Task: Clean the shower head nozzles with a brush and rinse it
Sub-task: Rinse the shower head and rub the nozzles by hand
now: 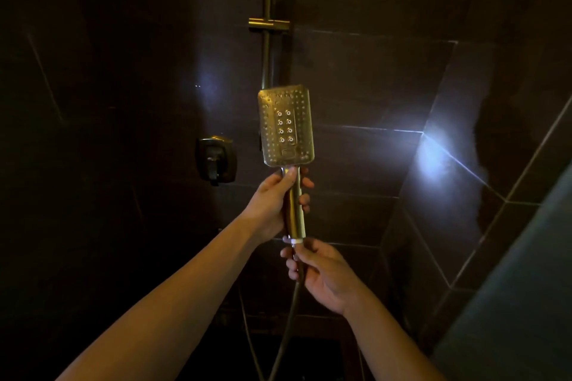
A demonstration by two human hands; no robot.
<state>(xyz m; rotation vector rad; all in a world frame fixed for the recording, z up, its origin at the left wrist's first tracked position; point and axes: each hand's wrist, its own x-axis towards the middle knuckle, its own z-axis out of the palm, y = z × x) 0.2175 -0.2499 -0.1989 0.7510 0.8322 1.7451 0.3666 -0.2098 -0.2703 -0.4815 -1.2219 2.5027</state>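
Since the nozzles need scrubbing, the shower head (286, 127) is held upright w/ its nozzle face turned toward the camera, just below the slider bracket (268, 24) on the wall rail (266, 52), so it's off its mount and easy to get at. Left hand (274, 204) is wrapped tight round the handle right under the head, prob to keep it steady. Right hand (322, 272) is closed on the hose (286, 331) joint at the handle's bottom end, maybe taking the slack. It's dark, so I can't spot a brush anywhere. Valve (215, 159) sits left of the head, untouched.
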